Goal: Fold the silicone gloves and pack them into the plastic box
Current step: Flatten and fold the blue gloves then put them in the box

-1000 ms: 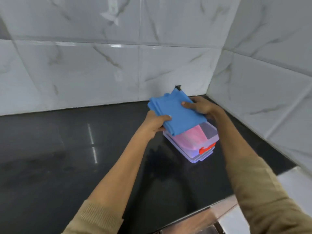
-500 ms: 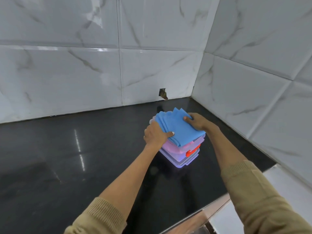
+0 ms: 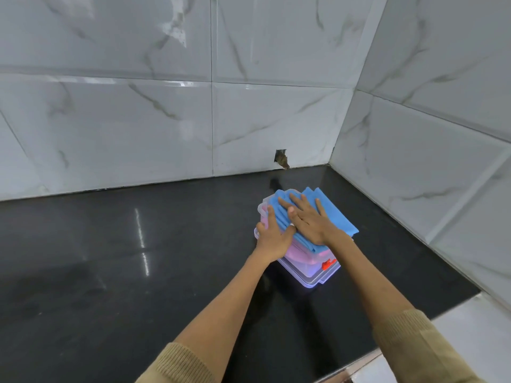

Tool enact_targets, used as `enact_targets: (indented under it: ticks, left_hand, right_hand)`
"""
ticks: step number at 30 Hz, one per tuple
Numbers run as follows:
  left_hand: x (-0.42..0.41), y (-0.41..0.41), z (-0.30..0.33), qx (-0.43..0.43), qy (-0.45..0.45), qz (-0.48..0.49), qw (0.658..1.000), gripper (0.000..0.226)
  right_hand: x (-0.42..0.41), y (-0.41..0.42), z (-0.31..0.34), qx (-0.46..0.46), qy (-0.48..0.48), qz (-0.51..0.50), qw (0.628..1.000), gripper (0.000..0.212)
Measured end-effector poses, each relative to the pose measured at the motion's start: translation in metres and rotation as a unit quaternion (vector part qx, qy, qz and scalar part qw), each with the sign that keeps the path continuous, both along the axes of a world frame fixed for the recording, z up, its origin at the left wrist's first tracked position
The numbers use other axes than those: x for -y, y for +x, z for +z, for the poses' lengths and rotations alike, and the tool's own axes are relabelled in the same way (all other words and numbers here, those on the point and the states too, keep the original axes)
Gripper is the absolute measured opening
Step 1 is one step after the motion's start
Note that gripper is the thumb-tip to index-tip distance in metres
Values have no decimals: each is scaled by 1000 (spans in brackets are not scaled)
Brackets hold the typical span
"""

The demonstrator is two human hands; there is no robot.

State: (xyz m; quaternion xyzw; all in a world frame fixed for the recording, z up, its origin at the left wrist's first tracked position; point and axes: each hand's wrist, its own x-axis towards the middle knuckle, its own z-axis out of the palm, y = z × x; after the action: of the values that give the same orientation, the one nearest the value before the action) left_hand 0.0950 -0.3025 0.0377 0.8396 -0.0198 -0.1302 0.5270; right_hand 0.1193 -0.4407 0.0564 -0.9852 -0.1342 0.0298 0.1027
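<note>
In the far right corner of a glossy black countertop [image 3: 138,272], where two walls of white marble-veined tiles [image 3: 124,128] meet, stands a clear plastic box [image 3: 309,275] with a red latch [image 3: 328,264] on its near end. A folded blue silicone glove [image 3: 334,217] lies across the open top of the box, its right edge overhanging the rim and its scalloped finger ends pointing toward the back wall; beneath it, a pink glove [image 3: 304,252] shows through the translucent side of the box. The right hand [image 3: 309,219] lies palm down on the blue glove, fingers straight and spread apart, pressing flat on the folded layers. The left hand [image 3: 272,236] rests at the left edge of the box, its fingers extended along the glove's left side and its thumb reaching across toward the right hand; whether the fingertips tuck under the fabric cannot be told. Both forearms are bare, with tan knitted sleeves [image 3: 414,346] pushed back toward the elbows. A small rectangular hole [image 3: 280,158] interrupts the back wall tiles just above the counter, behind the box. A pale surface [image 3: 470,327] adjoins the counter at lower right.
</note>
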Motion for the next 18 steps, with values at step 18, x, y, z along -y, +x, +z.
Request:
enact_targets:
  ticks: [18]
  left_hand:
    - [-17,-3,19,10,21,55,998,68]
  right_hand:
    - [-32,-1,-19,-188,26,-58,980,56]
